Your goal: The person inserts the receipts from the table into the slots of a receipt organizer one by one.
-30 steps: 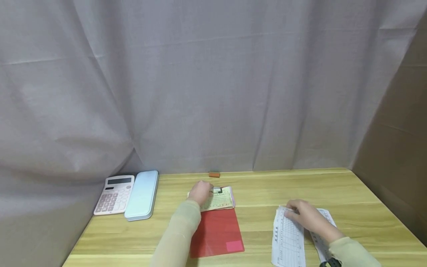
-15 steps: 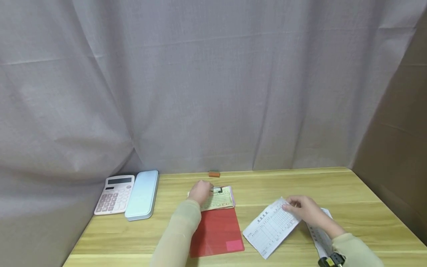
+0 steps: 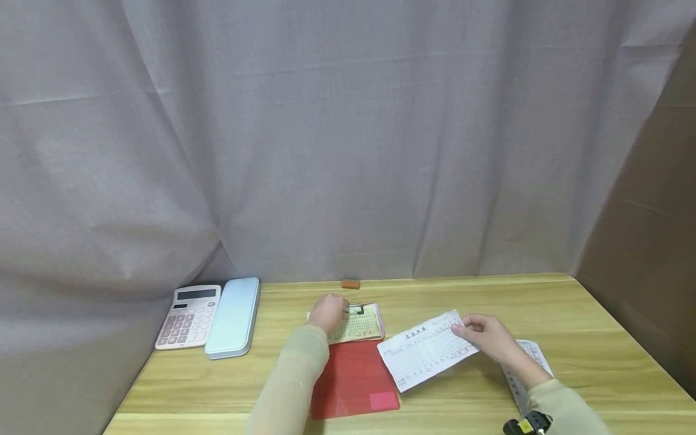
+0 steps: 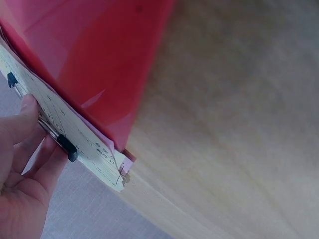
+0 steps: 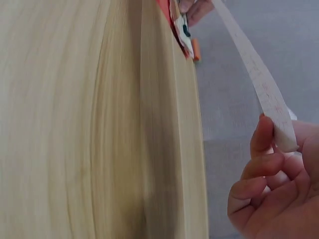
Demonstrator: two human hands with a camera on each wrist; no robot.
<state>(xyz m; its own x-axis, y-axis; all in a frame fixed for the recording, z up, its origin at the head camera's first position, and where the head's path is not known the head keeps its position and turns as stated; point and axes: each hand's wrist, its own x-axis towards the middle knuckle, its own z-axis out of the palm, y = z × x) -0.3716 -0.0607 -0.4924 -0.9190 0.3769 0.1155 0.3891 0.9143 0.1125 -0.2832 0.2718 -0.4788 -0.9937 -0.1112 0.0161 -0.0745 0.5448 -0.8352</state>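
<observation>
A red clip folder [image 3: 348, 377] lies on the table in the head view, with yellow printed slips [image 3: 360, 326] across its top end. My left hand [image 3: 328, 313] pinches the folder's metal clip [image 4: 68, 148], which has black ends, between thumb and fingers over the slips. Off to the right, my right hand [image 3: 489, 338] holds a white printed form [image 3: 418, 353] by its right end, thumb on top. The form is raised and tilted, its left corner overlapping the folder's right edge. In the right wrist view the form [image 5: 261, 82] appears nearly edge-on, gently bowed.
Another white printed sheet [image 3: 535, 351] lies under my right forearm, partly hidden. A calculator [image 3: 187, 317] and a pale blue case [image 3: 232, 317] stand at the left. A small orange-brown block [image 3: 350, 283] sits at the back edge, before the grey curtain [image 3: 348, 151].
My right hand has lifted the white form off the table, turned it sideways and brought it left toward the red folder. The left hand stays on the clip.
</observation>
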